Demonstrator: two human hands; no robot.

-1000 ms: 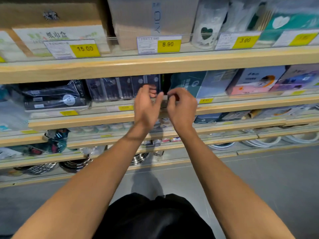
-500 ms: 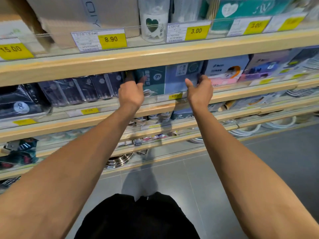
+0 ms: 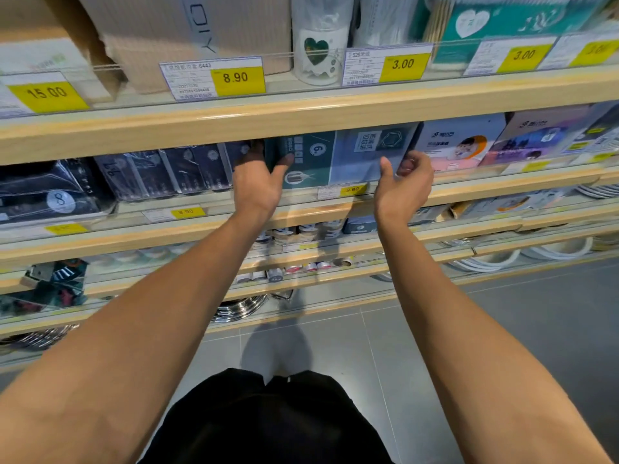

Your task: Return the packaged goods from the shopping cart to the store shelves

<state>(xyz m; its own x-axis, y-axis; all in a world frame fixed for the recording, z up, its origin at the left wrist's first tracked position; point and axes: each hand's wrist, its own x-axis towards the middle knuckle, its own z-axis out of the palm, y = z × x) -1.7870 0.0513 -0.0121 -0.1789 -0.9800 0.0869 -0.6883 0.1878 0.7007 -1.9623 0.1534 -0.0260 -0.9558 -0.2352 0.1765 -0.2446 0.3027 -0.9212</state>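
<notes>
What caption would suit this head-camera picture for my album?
Left hand grips a dark green box, right hand a grey-blue box, on a store shelf.

Pale wooden shelves [image 3: 301,118] in stepped tiers over a grey tiled floor [image 3: 536,329]. On the top tier: a brown carton [image 3: 160,35], a clear wrapped cup with a green heart [image 3: 316,45], teal packs [image 3: 502,21] — yellow price tags along the front rail. On the second tier: dark wrapped packs [image 3: 174,172] at left, a teal box [image 3: 308,159] touching a blue-grey box [image 3: 368,152], then pale printed boxes [image 3: 459,142]. Lower down — small rolls [image 3: 294,232], white coils [image 3: 552,252], shiny metal rings [image 3: 237,306].
</notes>
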